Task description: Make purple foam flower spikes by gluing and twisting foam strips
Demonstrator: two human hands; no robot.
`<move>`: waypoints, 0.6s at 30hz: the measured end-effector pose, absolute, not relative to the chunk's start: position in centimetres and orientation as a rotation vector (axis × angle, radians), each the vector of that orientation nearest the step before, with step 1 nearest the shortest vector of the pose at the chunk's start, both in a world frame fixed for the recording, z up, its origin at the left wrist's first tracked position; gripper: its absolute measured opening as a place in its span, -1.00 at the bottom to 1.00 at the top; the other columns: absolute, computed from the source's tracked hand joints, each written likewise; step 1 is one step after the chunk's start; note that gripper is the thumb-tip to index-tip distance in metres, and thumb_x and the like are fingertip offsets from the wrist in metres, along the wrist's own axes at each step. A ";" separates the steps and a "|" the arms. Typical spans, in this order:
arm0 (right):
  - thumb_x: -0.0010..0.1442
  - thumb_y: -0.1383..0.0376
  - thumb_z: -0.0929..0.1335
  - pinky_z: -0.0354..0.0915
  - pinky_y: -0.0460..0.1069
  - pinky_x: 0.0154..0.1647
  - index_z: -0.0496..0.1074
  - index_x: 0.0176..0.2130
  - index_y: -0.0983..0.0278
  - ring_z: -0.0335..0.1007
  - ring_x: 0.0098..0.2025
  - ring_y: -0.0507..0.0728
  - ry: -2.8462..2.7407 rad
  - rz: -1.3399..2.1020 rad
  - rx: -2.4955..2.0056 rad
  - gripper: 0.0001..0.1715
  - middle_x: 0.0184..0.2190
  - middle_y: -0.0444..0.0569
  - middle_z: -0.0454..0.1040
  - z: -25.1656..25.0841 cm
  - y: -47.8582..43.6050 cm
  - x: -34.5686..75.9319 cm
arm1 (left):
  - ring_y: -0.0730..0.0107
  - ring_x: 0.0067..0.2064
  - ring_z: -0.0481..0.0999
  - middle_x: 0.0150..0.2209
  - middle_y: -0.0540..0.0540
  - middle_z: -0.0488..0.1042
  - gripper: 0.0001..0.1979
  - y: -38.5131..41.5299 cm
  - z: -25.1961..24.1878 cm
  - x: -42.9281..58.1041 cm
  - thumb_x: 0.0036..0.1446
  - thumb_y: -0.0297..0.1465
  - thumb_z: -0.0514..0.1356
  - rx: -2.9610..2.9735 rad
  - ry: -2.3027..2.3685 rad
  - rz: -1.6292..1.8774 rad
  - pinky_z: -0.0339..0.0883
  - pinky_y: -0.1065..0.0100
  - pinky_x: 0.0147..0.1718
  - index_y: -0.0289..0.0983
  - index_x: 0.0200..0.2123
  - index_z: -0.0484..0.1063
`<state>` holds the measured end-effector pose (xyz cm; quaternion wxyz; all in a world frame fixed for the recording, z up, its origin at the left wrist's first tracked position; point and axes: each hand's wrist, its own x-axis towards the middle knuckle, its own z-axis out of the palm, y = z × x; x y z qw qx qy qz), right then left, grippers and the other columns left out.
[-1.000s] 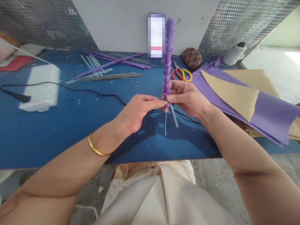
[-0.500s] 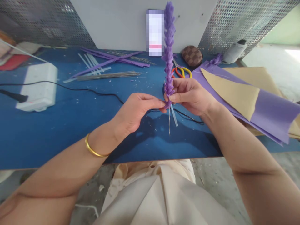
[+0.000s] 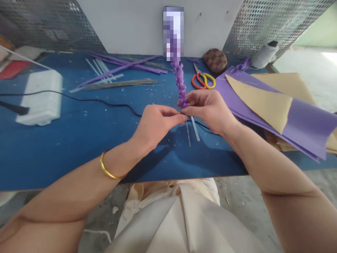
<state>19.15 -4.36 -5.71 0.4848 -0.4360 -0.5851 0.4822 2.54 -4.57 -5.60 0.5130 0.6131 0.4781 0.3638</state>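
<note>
A purple paper lavender stem (image 3: 180,82) rises between my hands, tilted to the left, its upper part lost in a pixelated patch. My right hand (image 3: 204,105) pinches the stem near its lower end. Thumb and fingers of my left hand (image 3: 158,123) are closed on the same lower end, just beneath the petals. From under the fingertips a thin twisted wire (image 3: 188,135) hangs down. Close to the wire, a pale translucent strip (image 3: 195,129) lies on the blue table (image 3: 105,140); its upper end is hidden by my hand.
Scissors with red and yellow handles (image 3: 203,80) lie behind my right hand, near a checkered pouch (image 3: 216,61). Purple sheets and tan paper (image 3: 260,98) cover the right side. Wires (image 3: 121,84) and purple strips (image 3: 131,64) lie at the back left. A black cord (image 3: 105,101) runs from a white box (image 3: 43,95).
The purple stem has swung from upright to leaning left, and its top has dropped a little. Both hands remain at its lower end. The scissors are now fully uncovered.
</note>
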 end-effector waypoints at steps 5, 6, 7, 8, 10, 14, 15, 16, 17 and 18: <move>-0.07 0.50 0.45 0.23 -0.07 -0.51 0.34 -0.53 0.28 0.26 -0.52 -0.02 -1.355 1.143 -1.096 -0.77 -0.59 -0.20 0.33 -6.1 -4.6 18.3 | 0.21 -0.32 0.52 -0.49 -0.01 0.59 -0.88 -4.5 -6.2 2.5 -0.06 -0.26 0.34 1.577 1.211 0.896 0.28 0.24 -0.24 -0.13 -0.55 0.61; -0.07 0.50 0.45 0.22 -0.08 -0.52 0.32 -0.54 0.27 0.25 -0.53 -0.03 -1.346 1.146 -1.102 -0.75 -0.60 -0.21 0.30 -6.2 -4.6 18.2 | 0.22 -0.33 0.51 -0.49 -0.01 0.58 -0.87 -4.5 -6.3 2.5 -0.05 -0.25 0.32 1.588 1.217 0.893 0.28 0.24 -0.25 -0.14 -0.55 0.61; -0.07 0.50 0.46 0.22 -0.08 -0.52 0.31 -0.55 0.27 0.24 -0.54 -0.03 -1.339 1.154 -1.102 -0.74 -0.61 -0.21 0.29 -6.2 -4.6 18.1 | 0.23 -0.34 0.51 -0.50 0.00 0.58 -0.86 -4.5 -6.5 2.5 -0.04 -0.25 0.31 1.594 1.217 0.893 0.28 0.24 -0.26 -0.14 -0.55 0.61; -0.07 0.49 0.47 0.22 -0.08 -0.52 0.31 -0.55 0.27 0.24 -0.54 -0.04 -1.333 1.167 -1.094 -0.73 -0.61 -0.22 0.29 -6.2 -4.6 18.1 | 0.23 -0.34 0.51 -0.50 0.00 0.57 -0.86 -4.5 -6.6 2.5 -0.03 -0.25 0.31 1.593 1.213 0.893 0.28 0.24 -0.26 -0.14 -0.55 0.60; -0.05 0.45 0.48 0.26 -0.08 -0.49 0.33 -0.53 0.28 0.28 -0.53 -0.03 -1.328 1.211 -1.062 -0.75 -0.60 -0.21 0.32 -6.2 -4.6 18.2 | 0.23 -0.34 0.51 -0.51 0.01 0.57 -0.86 -4.4 -6.7 2.5 -0.04 -0.25 0.31 1.571 1.199 0.894 0.29 0.25 -0.26 -0.13 -0.56 0.60; -0.02 0.38 0.50 0.38 -0.04 -0.32 0.44 -0.41 0.29 0.40 -0.40 0.02 -1.342 1.373 -0.947 -0.83 -0.45 -0.14 0.48 -6.0 -4.3 19.1 | 0.21 -0.27 0.53 -0.48 -0.02 0.59 -0.89 -4.1 -6.4 2.4 -0.08 -0.28 0.35 1.451 1.140 0.895 0.31 0.24 -0.17 -0.14 -0.56 0.61; -0.01 0.37 0.50 0.39 -0.03 -0.27 0.46 -0.37 0.30 0.43 -0.36 0.03 -1.342 1.422 -0.911 -0.83 -0.40 -0.12 0.51 -6.0 -4.2 19.4 | 0.20 -0.25 0.54 -0.47 -0.03 0.59 -0.89 -4.0 -6.4 2.4 -0.08 -0.28 0.35 1.412 1.111 0.899 0.31 0.24 -0.13 -0.15 -0.56 0.61; -0.02 0.37 0.50 0.40 -0.02 -0.22 0.48 -0.33 0.30 0.45 -0.32 0.04 -1.337 1.467 -0.877 -0.81 -0.35 -0.10 0.53 -6.0 -4.0 19.6 | 0.20 -0.23 0.54 -0.47 -0.04 0.60 -0.89 -3.9 -6.3 2.3 -0.08 -0.28 0.36 1.375 1.082 0.904 0.30 0.24 -0.09 -0.16 -0.57 0.61; -0.02 0.36 0.51 0.41 -0.01 -0.19 0.49 -0.30 0.30 0.46 -0.29 0.05 -1.328 1.507 -0.847 -0.78 -0.31 -0.09 0.55 -6.0 -3.8 19.8 | 0.20 -0.22 0.54 -0.46 -0.05 0.60 -0.88 -3.9 -6.2 2.3 -0.09 -0.28 0.36 1.341 1.058 0.908 0.30 0.23 -0.06 -0.18 -0.57 0.61; -0.02 0.35 0.51 0.42 0.00 -0.18 0.49 -0.27 0.30 0.46 -0.28 0.06 -1.316 1.538 -0.824 -0.75 -0.29 -0.07 0.56 -6.0 -3.7 19.9 | 0.19 -0.21 0.54 -0.46 -0.06 0.60 -0.87 -3.8 -6.2 2.3 -0.09 -0.28 0.36 1.315 1.040 0.906 0.29 0.21 -0.04 -0.19 -0.58 0.60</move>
